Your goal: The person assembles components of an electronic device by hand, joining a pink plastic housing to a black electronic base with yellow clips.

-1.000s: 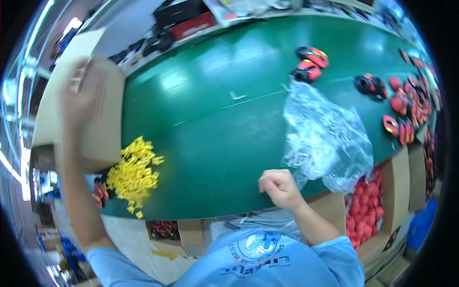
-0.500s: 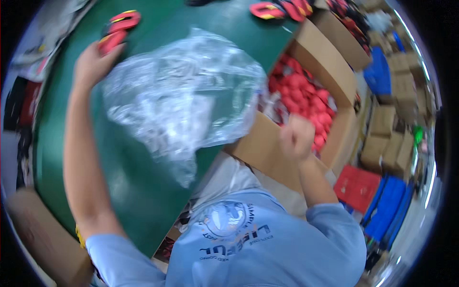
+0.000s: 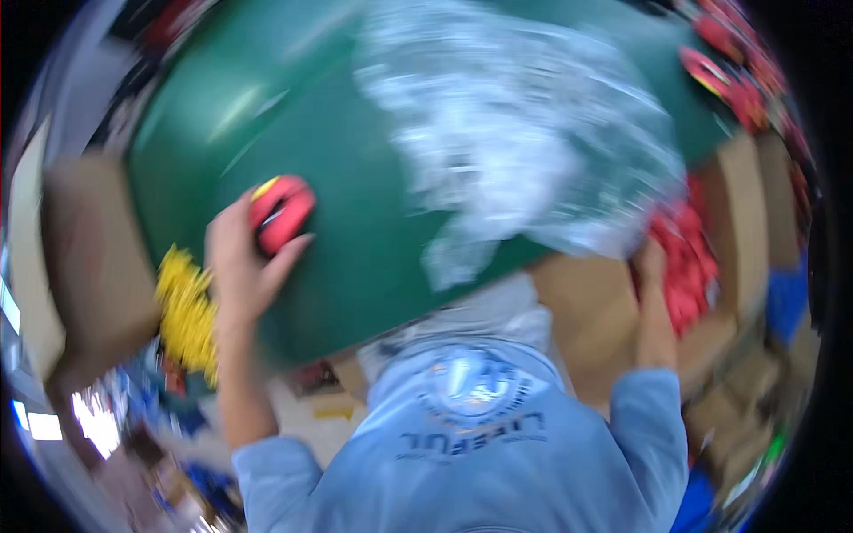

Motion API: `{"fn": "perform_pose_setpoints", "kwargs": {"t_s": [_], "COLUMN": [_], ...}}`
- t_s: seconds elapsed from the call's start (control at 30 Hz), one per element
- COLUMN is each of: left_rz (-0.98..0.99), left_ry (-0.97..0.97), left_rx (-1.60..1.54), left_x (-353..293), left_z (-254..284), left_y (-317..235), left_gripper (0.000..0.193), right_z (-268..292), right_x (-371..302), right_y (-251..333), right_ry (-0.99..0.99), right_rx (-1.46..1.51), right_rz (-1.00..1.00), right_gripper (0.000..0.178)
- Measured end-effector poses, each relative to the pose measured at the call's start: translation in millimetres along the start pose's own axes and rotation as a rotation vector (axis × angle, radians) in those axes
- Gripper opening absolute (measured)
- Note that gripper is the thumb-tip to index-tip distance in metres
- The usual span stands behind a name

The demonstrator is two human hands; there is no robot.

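Note:
My left hand [image 3: 242, 259] is over the green tabletop [image 3: 355, 293], its thumb and fingers curled around a red, rounded, shoe-like piece [image 3: 286, 210] with a black middle and a yellow patch. Blur hides its exact kind. My right hand [image 3: 651, 264] is at the near side of an open cardboard box [image 3: 746, 195], beside many red pieces [image 3: 686, 271] inside it. Its fingers are smeared and partly hidden, so any hold cannot be seen. A large crumpled clear plastic bag [image 3: 506, 133] lies on the table between my hands, its right end near the box.
A bundle of yellow strips [image 3: 187, 311] hangs at the table's left edge, beside another open cardboard box [image 3: 102, 258]. Several red-and-black pieces [image 3: 729, 84] lie at the far right. Blue items [image 3: 787, 298] and more cartons stand beyond the right-hand box.
The view has swung left, so the bag and box now appear farther right. My left hand has come nearer with a red piece. My right hand has lowered to the box's near side.

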State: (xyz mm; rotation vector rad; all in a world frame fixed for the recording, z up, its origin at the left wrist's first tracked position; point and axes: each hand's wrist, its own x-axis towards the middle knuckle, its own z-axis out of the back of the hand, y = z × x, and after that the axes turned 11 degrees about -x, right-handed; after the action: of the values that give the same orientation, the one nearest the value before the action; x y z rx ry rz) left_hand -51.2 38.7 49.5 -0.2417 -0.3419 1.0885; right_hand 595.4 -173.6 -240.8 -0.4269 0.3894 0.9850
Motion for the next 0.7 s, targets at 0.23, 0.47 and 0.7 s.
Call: {"fn": "perform_pose_setpoints", "kwargs": {"t_s": [0.23,0.47,0.7], "left_rz": [0.327,-0.157,-0.158], "left_ry": [-0.13,0.082,0.357], "left_rx": [-0.307,-0.306,-0.124], "left_x": [-29.9,-11.7,-4.6], "left_z": [-2.0,24.5,31.2], "left_y": [-28.5,7.5,-0.7], "left_gripper": [0.105,0.093,0.095], "right_z": [-56.8,-16.6,247.3], "right_x": [28.3,-9.4,-102.8], "right_y": [-108.0,-88.0,83.0], "right_ry": [-0.33,-0.566,-1.034], "right_rx": [0.415,0.166,0.934], "right_rz": [0.078,0.083,0.088], "right_gripper": [0.05,0.043,0.029]}}
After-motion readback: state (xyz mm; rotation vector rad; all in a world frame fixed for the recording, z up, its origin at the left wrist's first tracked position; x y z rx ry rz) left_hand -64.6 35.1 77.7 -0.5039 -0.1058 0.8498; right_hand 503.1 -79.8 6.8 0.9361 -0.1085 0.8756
